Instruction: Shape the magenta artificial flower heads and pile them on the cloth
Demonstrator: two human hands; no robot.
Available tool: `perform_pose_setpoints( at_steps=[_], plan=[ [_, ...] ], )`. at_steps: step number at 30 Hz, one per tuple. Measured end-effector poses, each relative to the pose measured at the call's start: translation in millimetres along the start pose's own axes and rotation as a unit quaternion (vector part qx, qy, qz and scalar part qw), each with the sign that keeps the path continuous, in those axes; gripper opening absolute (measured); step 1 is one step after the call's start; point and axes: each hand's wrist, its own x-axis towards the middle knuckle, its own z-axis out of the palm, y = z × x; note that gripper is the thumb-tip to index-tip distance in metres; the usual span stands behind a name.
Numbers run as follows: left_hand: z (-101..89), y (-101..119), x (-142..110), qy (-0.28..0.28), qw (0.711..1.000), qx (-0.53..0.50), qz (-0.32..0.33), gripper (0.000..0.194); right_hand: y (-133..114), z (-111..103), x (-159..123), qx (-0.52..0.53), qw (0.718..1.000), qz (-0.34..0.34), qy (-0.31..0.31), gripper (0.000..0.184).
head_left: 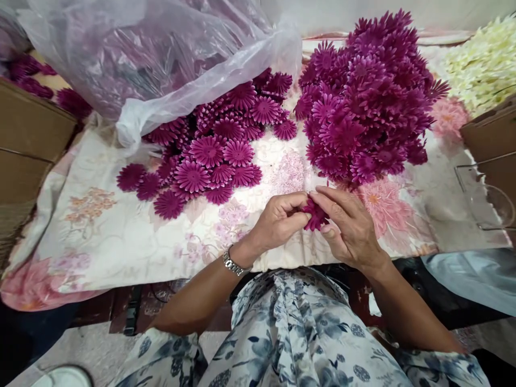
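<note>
Near the front edge of the table, both hands meet over a small magenta artificial flower (316,215). My left hand (281,217) pinches the flower between thumb and forefinger. On the other side, my right hand (347,226) bends its fingers around the petals, with the thumb at the lower edge. Whether the right fingers grip or only touch it is hard to see. Ahead to the left lies a spread of flat magenta petal pieces (207,152). A tall heap of fuller magenta flowers (365,102) rises ahead to the right.
A large translucent plastic bag (161,59) leans over the petal pieces. Cardboard boxes stand at the left (30,145) and right (494,145) edges. Pale yellow flowers (481,64) lie at the back right. A floral cloth (116,236) covers the table.
</note>
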Motion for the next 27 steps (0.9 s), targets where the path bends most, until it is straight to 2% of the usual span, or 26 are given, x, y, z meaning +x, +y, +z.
perform_pose_setpoints(
  at_steps=[4, 8, 9, 13, 17, 21, 24, 27],
  plan=[
    [-2.1, -5, 0, 0.027, 0.998, -0.047, -0.007, 0.011, 3, -5, -3, 0.041, 0.998, 0.027, 0.025, 0.044],
    [-0.1, -8, 1, 0.063, 0.995, -0.064, -0.033, 0.011, 0, -9, -4, -0.011, 0.993, 0.029, 0.115, 0.048],
    [0.8, -8, 2, 0.066, 0.995, -0.072, -0.032, 0.011, -1, -8, -4, -0.028, 0.993, 0.02, 0.116, 0.05],
    [2.9, -8, 2, 0.085, 0.991, -0.103, -0.008, 0.013, -4, 2, -5, -0.067, 0.995, -0.054, 0.059, 0.054],
    [1.9, -10, 3, 0.095, 0.989, -0.109, -0.011, 0.019, 0, 3, -11, -0.041, 0.995, -0.052, 0.071, 0.044],
    [2.1, -9, 3, 0.075, 0.994, -0.08, -0.026, 0.024, -2, -4, -4, 0.002, 0.994, -0.017, 0.107, 0.032],
    [2.6, -7, 2, 0.036, 0.997, -0.068, -0.027, 0.025, -6, -4, 9, 0.035, 0.995, 0.002, 0.097, 0.024],
    [2.1, -5, 0, 0.015, 0.997, -0.072, -0.018, 0.026, -6, 0, 18, 0.129, 0.987, 0.047, 0.081, 0.011]
  ],
)
